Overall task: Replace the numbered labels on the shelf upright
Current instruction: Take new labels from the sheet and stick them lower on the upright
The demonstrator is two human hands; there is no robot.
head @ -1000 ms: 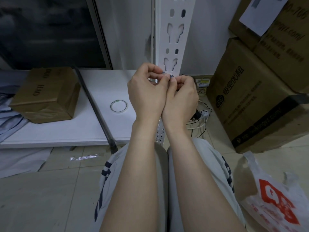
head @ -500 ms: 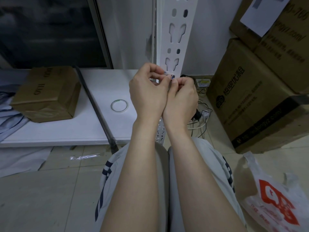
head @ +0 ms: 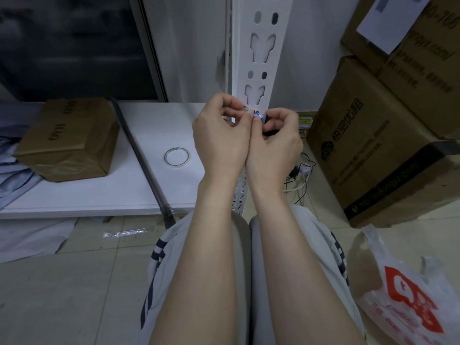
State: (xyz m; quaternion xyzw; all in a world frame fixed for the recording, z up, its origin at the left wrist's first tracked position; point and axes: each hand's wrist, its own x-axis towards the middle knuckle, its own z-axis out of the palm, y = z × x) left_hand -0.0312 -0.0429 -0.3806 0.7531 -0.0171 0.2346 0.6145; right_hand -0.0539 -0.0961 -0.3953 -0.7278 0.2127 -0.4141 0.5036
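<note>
A small label with blue marks on it sits between the two hands. The left hand pinches one end and the right hand pinches the other end. Both hands are curled up tight, with only the very tips of thumb and finger on the label. The hands touch each other along their sides.

The label lies sideways, running from left to right. The shelf post is right behind it and runs up and down, so the label crosses the post. The label is low on the post, just under one of the cut-out holes. I cannot tell if the label is stuck to the post or just held in front of it. I also cannot tell if it is an old label or a new one. Both hands are equally near it. I think the next move is a small one, either pushing the label flat on the post or pulling it away.

To the left, a ring of tape lies on a white board, and a brown box sits farther left. To the right stand big cardboard boxes, and wires lie on the floor beside them. A plastic bag lies near the person's knee.
</note>
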